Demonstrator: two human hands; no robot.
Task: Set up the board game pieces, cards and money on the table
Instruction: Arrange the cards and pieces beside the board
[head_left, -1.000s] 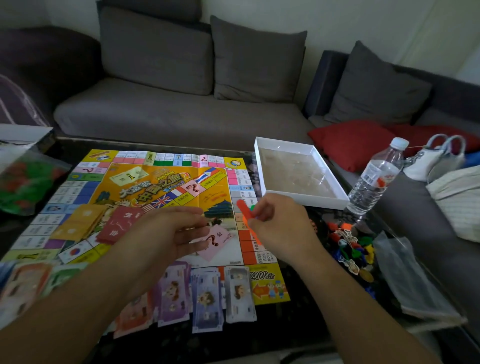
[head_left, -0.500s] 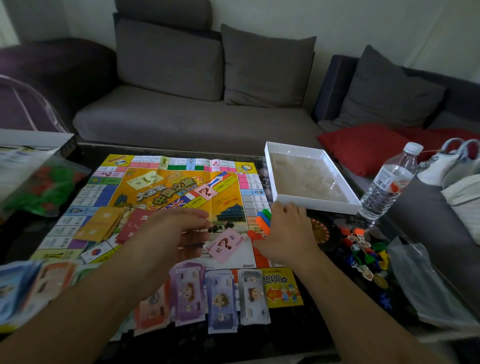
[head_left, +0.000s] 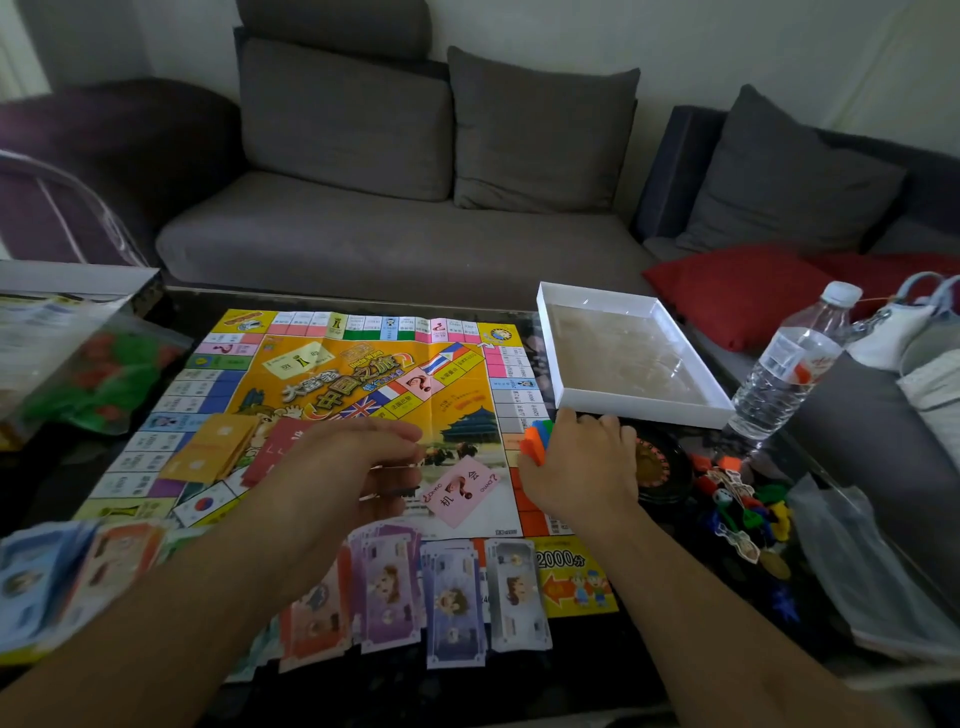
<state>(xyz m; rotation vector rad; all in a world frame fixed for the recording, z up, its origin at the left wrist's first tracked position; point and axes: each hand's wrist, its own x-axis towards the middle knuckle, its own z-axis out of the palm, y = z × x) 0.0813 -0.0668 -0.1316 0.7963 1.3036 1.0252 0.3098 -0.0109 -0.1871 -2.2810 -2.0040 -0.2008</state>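
Note:
The paper game board (head_left: 363, 379) lies flat on the dark table. Along its near edge sit several stacks of play money (head_left: 452, 597). A yellow card pile (head_left: 208, 452) and a red card pile (head_left: 275, 447) rest on the board's left part, a pink card (head_left: 460, 491) near its middle. My right hand (head_left: 582, 467) grips a few orange, blue and green pieces (head_left: 535, 441) at the board's right edge. My left hand (head_left: 343, 467) hovers over the board, fingers loosely extended, holding nothing I can see.
A white box lid (head_left: 639, 410) lies right of the board, a water bottle (head_left: 784, 369) beside it. Loose coloured tokens (head_left: 743, 509) and a small roulette wheel (head_left: 660, 467) sit by a clear plastic bag (head_left: 857, 571). A bag of green and red pieces (head_left: 104, 374) is at left.
My right hand dropped from above the board to its right edge, still gripping the coloured pieces. The view tilted up slightly. My left hand stayed over the board.

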